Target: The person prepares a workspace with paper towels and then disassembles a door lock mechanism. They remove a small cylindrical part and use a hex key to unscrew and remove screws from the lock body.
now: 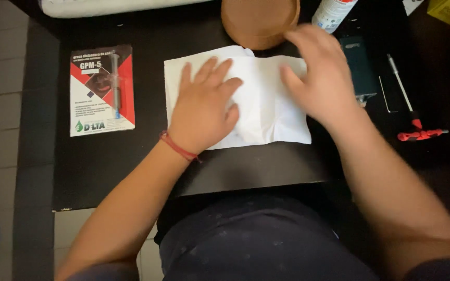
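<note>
On table: 2 hands flat, 1 paper towel.

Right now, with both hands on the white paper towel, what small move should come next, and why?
Probably a smoothing stroke: the left hand lies flat, pinning the white paper towel, while the right hand rests on its right part. A crease runs down the middle, so sliding the right hand outward would likely flatten it on the black table.
</note>
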